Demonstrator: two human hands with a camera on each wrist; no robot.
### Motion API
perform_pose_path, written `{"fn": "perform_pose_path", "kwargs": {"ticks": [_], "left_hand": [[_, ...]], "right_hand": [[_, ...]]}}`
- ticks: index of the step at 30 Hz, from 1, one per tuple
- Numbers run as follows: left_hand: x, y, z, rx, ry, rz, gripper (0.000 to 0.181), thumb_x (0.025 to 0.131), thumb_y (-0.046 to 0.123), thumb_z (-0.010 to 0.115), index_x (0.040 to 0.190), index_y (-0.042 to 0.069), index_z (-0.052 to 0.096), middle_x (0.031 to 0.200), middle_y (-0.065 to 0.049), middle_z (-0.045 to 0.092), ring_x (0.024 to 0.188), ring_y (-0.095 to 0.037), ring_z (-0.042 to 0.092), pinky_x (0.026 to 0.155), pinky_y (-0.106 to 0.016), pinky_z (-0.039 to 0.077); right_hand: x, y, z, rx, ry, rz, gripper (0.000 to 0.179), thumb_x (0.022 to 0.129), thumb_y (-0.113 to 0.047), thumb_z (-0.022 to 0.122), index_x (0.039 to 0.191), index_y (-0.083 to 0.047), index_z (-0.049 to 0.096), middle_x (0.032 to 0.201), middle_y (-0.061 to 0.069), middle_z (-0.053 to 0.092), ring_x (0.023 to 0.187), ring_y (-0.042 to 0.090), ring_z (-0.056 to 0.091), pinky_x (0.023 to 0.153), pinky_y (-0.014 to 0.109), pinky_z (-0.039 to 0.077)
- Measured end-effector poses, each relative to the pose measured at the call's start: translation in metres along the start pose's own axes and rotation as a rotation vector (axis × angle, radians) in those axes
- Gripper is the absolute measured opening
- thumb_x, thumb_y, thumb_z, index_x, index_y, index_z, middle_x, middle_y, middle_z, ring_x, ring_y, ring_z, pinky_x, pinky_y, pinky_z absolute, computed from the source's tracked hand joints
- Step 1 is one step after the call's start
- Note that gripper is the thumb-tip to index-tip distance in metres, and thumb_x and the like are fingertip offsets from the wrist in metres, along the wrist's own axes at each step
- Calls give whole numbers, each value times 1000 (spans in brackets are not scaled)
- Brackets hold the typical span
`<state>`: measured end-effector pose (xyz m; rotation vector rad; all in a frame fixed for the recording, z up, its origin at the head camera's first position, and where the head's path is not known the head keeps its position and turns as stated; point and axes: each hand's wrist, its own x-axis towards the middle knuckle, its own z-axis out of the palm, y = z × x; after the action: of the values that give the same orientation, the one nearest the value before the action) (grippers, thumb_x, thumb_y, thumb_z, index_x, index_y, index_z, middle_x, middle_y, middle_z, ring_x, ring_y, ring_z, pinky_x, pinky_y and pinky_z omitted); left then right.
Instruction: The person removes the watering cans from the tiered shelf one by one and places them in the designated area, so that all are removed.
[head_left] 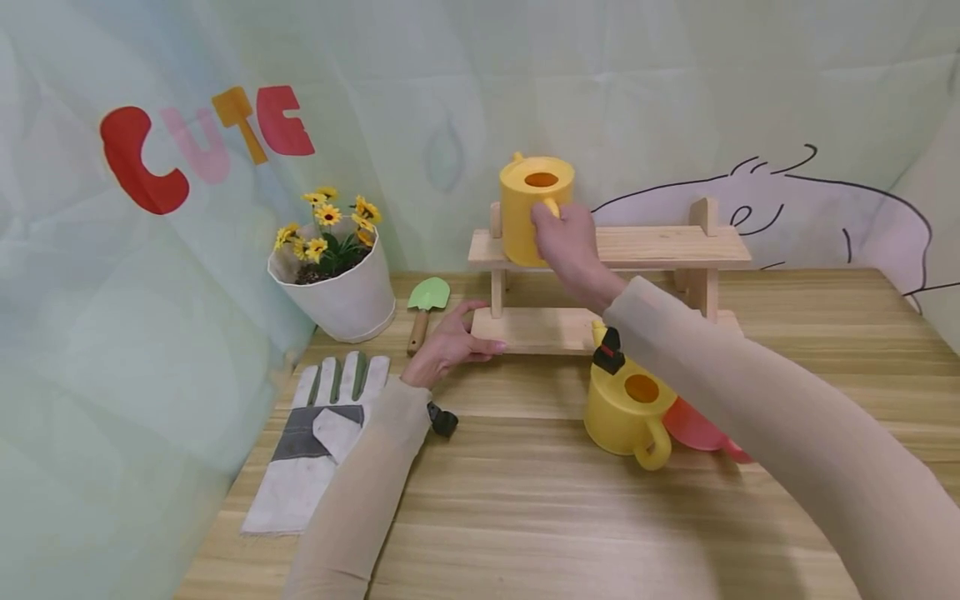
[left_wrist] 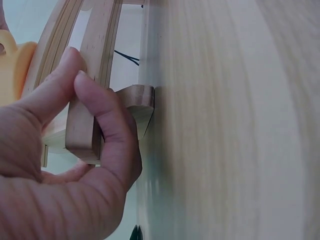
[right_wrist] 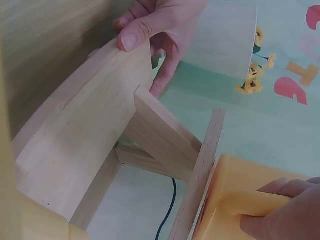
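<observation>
A yellow watering can (head_left: 521,221) is at the left end of the upper board of a two-tier wooden shelf (head_left: 667,247). My right hand (head_left: 573,246) grips its handle, and in the right wrist view the can's base is right at the board. My left hand (head_left: 453,340) holds the left end of the lower board (left_wrist: 82,131), thumb and fingers around its edge. A second yellow watering can (head_left: 617,417) stands on the table in front of the shelf, partly under my right forearm. Beside it a red watering can (head_left: 693,427) is mostly hidden by that sleeve.
Left of the shelf lies a small trowel (head_left: 429,297) with a green blade and wooden handle. A white pot (head_left: 348,302) of yellow flowers stands at the back left. Nearer lies a white and grey work glove (head_left: 300,483). A printed cloth backdrop (head_left: 420,75) hangs behind the table.
</observation>
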<state>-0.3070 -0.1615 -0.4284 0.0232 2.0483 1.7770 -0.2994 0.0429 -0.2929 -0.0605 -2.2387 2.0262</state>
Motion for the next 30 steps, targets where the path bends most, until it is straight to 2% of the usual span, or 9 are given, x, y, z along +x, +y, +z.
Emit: {"fn": "perform_pose_path", "kwargs": {"ticks": [9,16,22,30], "left_hand": [[0,-1,0,16,1,0,94,92,-10,81,169,12,31,130,-20,63,81,-13,73,69,-21,62],[-2,1,1,11,0,-1,94,92,-11,81,168,13,32,128,-19,64,81,-13,73,68,-21,61],[-2,1,0,10,-16,7,92,93,-10,80,168,12,31,126,-19,66,80,-13,75,69,-21,62],[-2,1,0,-3,-17,7,89,93,-12,78,166,13,34,127,-19,65,79,-12,75,67,-21,61]], "right_hand": [[-18,-1,-3,5,39,8,44,102,-17,52,58,-17,44,54,-9,47,59,12,47,59,25,40],[-31,-3,-5,-7,49,37,42,101,-19,54,60,-15,49,55,-9,49,60,11,48,56,24,38],[-47,-1,-8,-11,18,29,44,101,-18,54,57,-15,48,53,-8,48,59,13,48,57,24,39],[-65,2,-10,-13,-11,13,43,99,-19,53,57,-16,46,52,-8,46,58,13,43,56,26,31]]}}
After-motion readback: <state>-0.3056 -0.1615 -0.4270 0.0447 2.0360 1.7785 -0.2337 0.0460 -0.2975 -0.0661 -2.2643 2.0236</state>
